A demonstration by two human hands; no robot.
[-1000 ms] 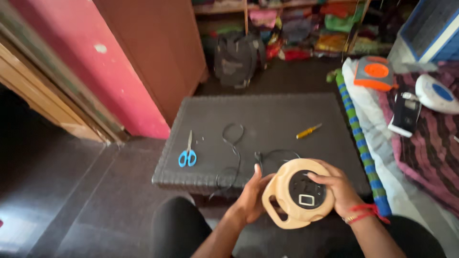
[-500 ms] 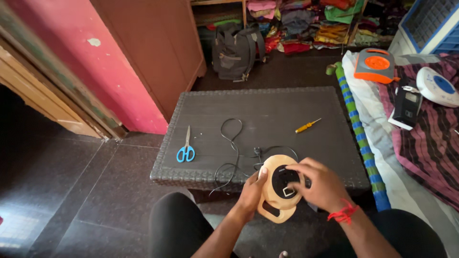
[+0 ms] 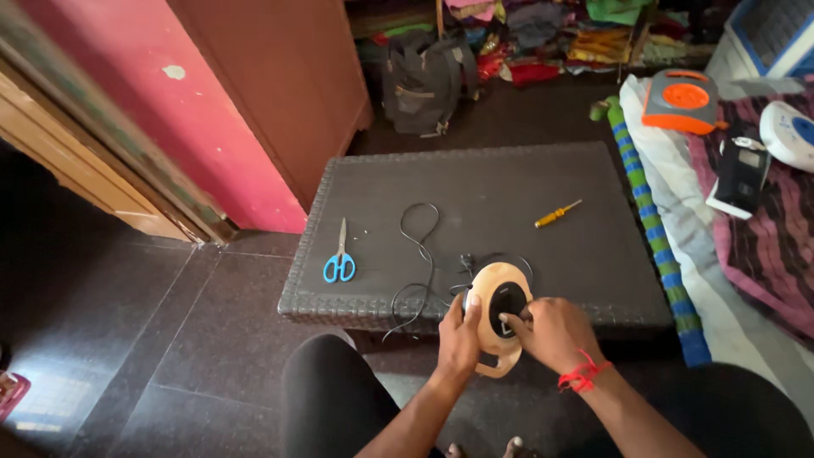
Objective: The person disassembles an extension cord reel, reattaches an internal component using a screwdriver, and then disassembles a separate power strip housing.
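Note:
I hold a round beige cord reel (image 3: 496, 293) with a black centre panel at the near edge of a low dark table (image 3: 526, 182). My left hand (image 3: 459, 337) grips its left rim. My right hand (image 3: 549, 332), with a red thread at the wrist, covers the right side, fingers on the black panel. A thin black cable (image 3: 420, 246) runs from the reel in loops across the table.
Blue-handled scissors (image 3: 339, 259) lie on the table's left, a yellow screwdriver (image 3: 557, 214) at its right. A bed at right carries an orange-grey reel (image 3: 678, 100), a black device (image 3: 739, 174) and a white round device (image 3: 788, 131). A dark backpack (image 3: 422, 80) stands beyond the table.
The reel has been turned from flat to more on edge and brought closer to the table edge. My right hand shifted from its rim onto the black centre panel.

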